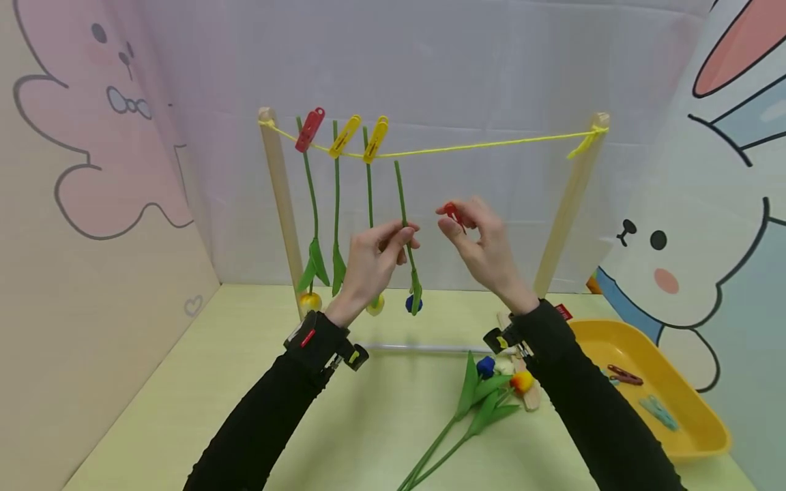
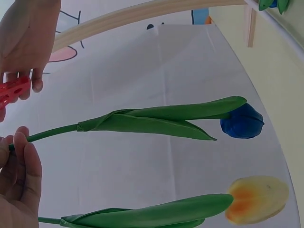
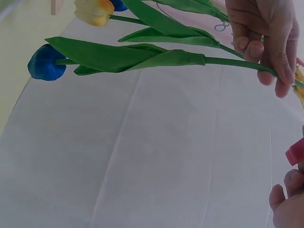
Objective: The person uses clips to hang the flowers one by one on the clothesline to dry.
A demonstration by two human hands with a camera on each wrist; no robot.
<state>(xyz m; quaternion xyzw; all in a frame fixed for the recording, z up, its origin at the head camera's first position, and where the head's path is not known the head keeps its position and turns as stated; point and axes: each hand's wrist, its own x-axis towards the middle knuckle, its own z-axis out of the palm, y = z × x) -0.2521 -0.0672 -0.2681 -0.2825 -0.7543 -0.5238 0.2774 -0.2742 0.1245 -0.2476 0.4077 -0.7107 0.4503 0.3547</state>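
Note:
My left hand (image 1: 374,262) pinches the green stem of a blue artificial tulip (image 2: 242,121), which hangs head down. The stem's top end sits just below a yellow string (image 1: 467,146). To the right, my right hand (image 1: 485,249) holds a red clothespin (image 1: 453,210) between thumb and fingers, apart from the stem. Left of the blue tulip, several tulips hang upside down from the string, held by a red clothespin (image 1: 310,129) and two yellow clothespins (image 1: 344,136). My left hand partly hides their lower parts in the head view.
The string is tied between two wooden posts (image 1: 568,211). More tulips (image 1: 485,406) lie on the table near the front, blooms by the right post's wooden foot. At right stands a yellow tray (image 1: 694,436) with loose clothespins (image 1: 660,412). Cartoon-printed panels flank both sides.

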